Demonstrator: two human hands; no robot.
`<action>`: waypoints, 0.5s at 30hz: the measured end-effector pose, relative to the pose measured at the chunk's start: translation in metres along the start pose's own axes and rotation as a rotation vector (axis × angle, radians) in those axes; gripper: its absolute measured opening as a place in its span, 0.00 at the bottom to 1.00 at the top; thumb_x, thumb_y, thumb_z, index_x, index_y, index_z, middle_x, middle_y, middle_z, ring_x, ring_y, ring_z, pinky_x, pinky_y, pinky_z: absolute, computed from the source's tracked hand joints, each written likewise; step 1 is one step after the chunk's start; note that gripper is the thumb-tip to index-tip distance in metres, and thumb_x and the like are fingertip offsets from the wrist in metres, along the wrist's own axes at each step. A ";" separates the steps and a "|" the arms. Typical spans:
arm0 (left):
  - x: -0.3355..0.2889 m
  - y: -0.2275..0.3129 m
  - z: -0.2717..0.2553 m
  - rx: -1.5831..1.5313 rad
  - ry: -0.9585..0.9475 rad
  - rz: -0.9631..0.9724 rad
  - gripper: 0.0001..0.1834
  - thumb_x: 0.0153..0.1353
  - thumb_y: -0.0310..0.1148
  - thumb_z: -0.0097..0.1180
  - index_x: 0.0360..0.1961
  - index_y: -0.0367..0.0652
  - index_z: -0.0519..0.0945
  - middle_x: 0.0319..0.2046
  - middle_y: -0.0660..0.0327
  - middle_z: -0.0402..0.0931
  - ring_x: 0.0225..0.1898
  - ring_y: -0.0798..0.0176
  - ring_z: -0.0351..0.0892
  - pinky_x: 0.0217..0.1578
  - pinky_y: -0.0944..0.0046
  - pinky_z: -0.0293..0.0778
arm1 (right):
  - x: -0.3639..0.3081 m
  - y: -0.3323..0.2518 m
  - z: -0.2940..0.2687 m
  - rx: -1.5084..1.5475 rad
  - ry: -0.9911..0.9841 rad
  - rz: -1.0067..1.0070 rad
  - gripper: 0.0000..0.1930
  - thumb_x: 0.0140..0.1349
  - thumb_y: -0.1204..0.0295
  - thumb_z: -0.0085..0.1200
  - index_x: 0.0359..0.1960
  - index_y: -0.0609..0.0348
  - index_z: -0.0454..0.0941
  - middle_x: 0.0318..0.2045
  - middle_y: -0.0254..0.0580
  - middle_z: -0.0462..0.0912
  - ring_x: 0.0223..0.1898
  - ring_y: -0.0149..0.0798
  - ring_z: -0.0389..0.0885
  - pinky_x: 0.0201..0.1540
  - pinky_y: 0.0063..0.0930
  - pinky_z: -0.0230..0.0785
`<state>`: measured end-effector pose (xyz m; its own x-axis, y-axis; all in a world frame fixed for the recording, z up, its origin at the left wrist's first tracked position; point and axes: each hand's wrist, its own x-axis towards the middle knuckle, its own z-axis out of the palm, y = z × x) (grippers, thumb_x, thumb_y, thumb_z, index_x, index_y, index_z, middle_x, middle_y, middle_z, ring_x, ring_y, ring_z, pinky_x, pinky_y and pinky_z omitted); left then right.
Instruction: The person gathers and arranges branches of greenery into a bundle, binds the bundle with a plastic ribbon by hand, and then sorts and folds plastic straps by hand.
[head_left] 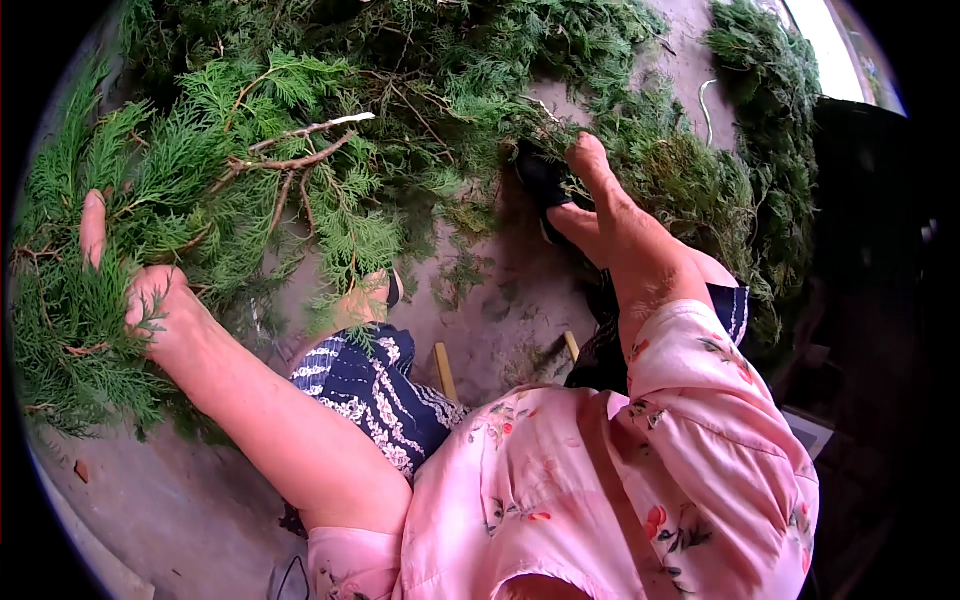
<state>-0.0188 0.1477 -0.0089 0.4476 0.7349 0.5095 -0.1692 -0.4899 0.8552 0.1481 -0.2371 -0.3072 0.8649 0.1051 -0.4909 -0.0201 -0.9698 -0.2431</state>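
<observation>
Feathery green evergreen branches (190,170) spread across the left side. Among them, at far left, my left hand (155,295) is closed round a branch; one finger sticks up through the leaves and the others are mostly covered. A forked brown branch (290,163) with a pale stripped end lies beyond that hand. Up and to the right, my right hand (588,155) is closed at the edge of a heap of evergreen sprigs (690,185), beside my black shoe (542,180). Sprigs come out at its fingers, which are partly hidden.
More cut greenery (430,50) is heaped along the far side, and another pile (770,120) stands at far right. A pale strip (707,110) lies on the grey floor (480,270). Two yellowish stool legs (445,370) show near my knees. Dark objects fill the right edge.
</observation>
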 end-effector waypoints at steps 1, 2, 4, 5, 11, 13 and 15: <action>0.001 -0.003 -0.002 -0.006 -0.059 0.005 0.24 0.56 0.40 0.42 0.48 0.32 0.71 0.47 0.48 0.69 0.48 0.53 0.70 0.48 0.56 0.70 | -0.004 0.004 0.013 0.089 0.054 0.068 0.11 0.51 0.71 0.47 0.34 0.62 0.77 0.36 0.54 0.79 0.42 0.53 0.77 0.43 0.38 0.70; 0.001 -0.006 -0.002 -0.013 -0.119 0.010 0.26 0.56 0.42 0.42 0.49 0.31 0.70 0.48 0.47 0.68 0.48 0.53 0.70 0.48 0.56 0.70 | -0.002 0.010 0.026 0.131 0.055 0.099 0.14 0.50 0.69 0.49 0.39 0.60 0.73 0.38 0.54 0.78 0.44 0.53 0.76 0.45 0.39 0.69; -0.003 -0.003 0.003 0.012 -0.144 0.054 0.30 0.56 0.47 0.42 0.50 0.30 0.69 0.49 0.47 0.68 0.49 0.52 0.69 0.48 0.56 0.71 | -0.003 0.010 0.043 0.147 0.052 0.097 0.15 0.50 0.67 0.50 0.40 0.59 0.72 0.39 0.54 0.78 0.44 0.53 0.75 0.45 0.39 0.69; -0.004 -0.002 0.006 0.031 -0.172 0.099 0.34 0.56 0.52 0.43 0.51 0.29 0.68 0.49 0.46 0.67 0.49 0.51 0.69 0.48 0.55 0.71 | -0.003 0.011 0.049 0.164 0.055 0.101 0.17 0.50 0.66 0.52 0.42 0.58 0.70 0.40 0.53 0.77 0.45 0.52 0.75 0.46 0.40 0.68; 0.000 -0.005 -0.004 0.053 -0.309 0.198 0.57 0.41 0.77 0.39 0.51 0.27 0.67 0.48 0.45 0.67 0.47 0.51 0.70 0.46 0.54 0.72 | -0.049 -0.029 0.051 -0.038 0.000 0.019 0.13 0.47 0.66 0.56 0.36 0.54 0.77 0.42 0.45 0.74 0.45 0.50 0.71 0.47 0.41 0.66; 0.004 0.006 0.011 0.102 -0.154 -0.153 0.55 0.44 0.75 0.39 0.51 0.26 0.66 0.45 0.47 0.70 0.46 0.54 0.72 0.47 0.58 0.71 | -0.048 -0.025 0.051 -0.019 -0.020 -0.044 0.11 0.47 0.68 0.54 0.34 0.54 0.77 0.34 0.45 0.78 0.40 0.50 0.75 0.42 0.41 0.68; 0.012 0.015 0.043 0.028 0.074 -0.520 0.52 0.47 0.71 0.40 0.51 0.26 0.67 0.44 0.48 0.72 0.44 0.56 0.72 0.47 0.62 0.70 | -0.020 0.011 0.069 0.311 0.161 -0.116 0.09 0.47 0.69 0.53 0.31 0.57 0.76 0.25 0.47 0.78 0.32 0.52 0.76 0.34 0.42 0.69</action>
<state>0.0221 0.1289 0.0066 0.4025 0.9151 0.0246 0.0825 -0.0630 0.9946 0.0960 -0.2347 -0.3578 0.9376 0.1503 -0.3137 -0.0479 -0.8375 -0.5444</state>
